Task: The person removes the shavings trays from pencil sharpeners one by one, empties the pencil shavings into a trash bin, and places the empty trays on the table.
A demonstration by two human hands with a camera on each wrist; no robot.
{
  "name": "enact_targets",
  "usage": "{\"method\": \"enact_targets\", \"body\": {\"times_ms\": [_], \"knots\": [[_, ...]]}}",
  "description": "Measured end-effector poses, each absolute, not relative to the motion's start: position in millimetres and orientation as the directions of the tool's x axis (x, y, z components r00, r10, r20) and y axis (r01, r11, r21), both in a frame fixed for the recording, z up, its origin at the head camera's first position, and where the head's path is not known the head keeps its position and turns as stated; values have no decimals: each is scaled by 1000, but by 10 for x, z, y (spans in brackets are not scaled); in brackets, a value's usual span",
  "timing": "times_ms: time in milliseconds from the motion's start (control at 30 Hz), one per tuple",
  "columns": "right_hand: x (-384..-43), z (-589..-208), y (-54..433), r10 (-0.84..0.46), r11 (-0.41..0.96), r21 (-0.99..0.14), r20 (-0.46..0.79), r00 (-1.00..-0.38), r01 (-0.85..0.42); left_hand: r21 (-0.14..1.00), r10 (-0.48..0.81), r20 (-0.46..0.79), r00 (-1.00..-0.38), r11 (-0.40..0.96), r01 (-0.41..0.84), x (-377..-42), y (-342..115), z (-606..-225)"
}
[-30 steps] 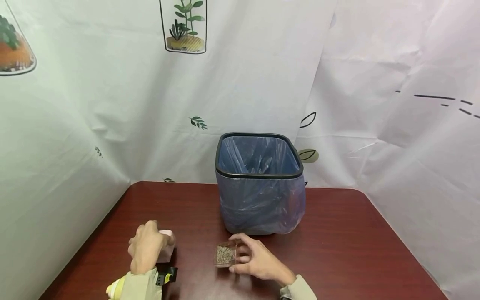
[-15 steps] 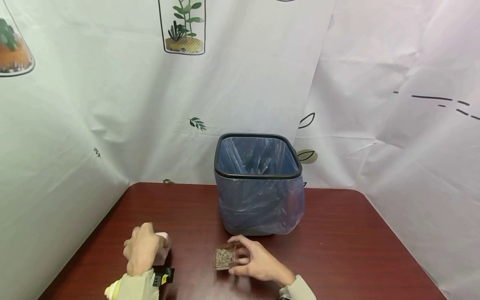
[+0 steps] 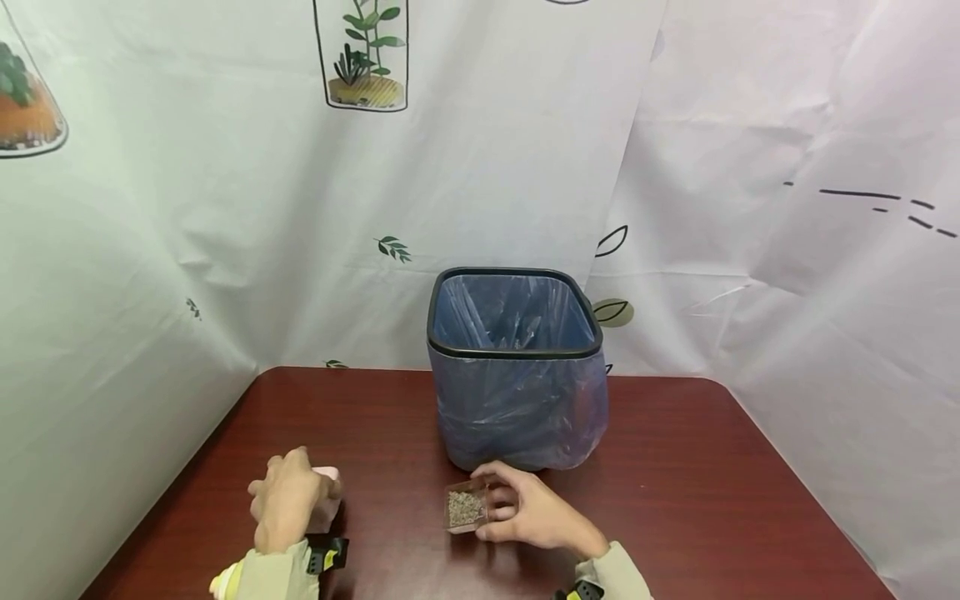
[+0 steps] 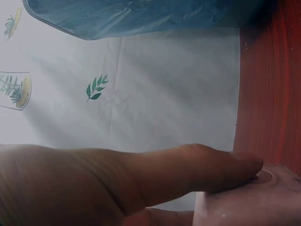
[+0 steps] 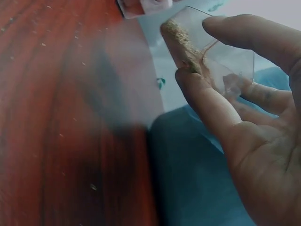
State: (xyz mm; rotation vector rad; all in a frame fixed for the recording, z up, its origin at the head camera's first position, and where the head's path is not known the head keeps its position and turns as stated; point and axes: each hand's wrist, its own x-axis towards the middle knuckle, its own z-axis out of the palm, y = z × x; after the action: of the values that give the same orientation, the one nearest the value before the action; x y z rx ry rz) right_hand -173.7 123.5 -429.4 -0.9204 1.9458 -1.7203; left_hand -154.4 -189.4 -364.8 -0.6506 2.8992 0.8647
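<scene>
My right hand (image 3: 534, 510) grips a small clear plastic box (image 3: 465, 506) by its right side, over the table in front of the bin. A layer of brownish, flaky grains lies inside the box. In the right wrist view the clear box (image 5: 188, 47) is tilted, the grains gathered along one wall, with thumb and fingers on its sides. At the left, my left hand (image 3: 285, 502) holds a pale pink box (image 3: 327, 510), which it partly covers. The left wrist view has one finger lying along the pink box (image 4: 249, 207), its tip beside a round recess.
A bin (image 3: 517, 408) lined with a bluish plastic bag and topped by a black rim stands at the back of the reddish-brown table (image 3: 712, 483). Printed white sheeting (image 3: 300, 208) hangs behind and at both sides. Small flecks dot the table in the right wrist view.
My right hand has moved a little to the right and slightly up with the clear box. My left hand has shifted slightly left with the pink box, then stays about still.
</scene>
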Motion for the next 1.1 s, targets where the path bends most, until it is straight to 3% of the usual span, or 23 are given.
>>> {"method": "enact_targets", "body": {"times_ms": [767, 933, 1100], "knots": [[-1830, -4167, 1468, -715, -45, -977, 177, -676, -208, 556, -371, -213, -904, 715, -424, -1535, -1782, -3582], [-1854, -4154, 1488, -708, -41, -979, 168, -685, -197, 581, -327, -154, -933, 733, -353, -1508, -1753, -3502], [-1856, -4163, 1522, -691, -46, -980, 170, -703, -192, 631, -251, 35, -967, 756, -173, -1580, -1650, -3474]]}}
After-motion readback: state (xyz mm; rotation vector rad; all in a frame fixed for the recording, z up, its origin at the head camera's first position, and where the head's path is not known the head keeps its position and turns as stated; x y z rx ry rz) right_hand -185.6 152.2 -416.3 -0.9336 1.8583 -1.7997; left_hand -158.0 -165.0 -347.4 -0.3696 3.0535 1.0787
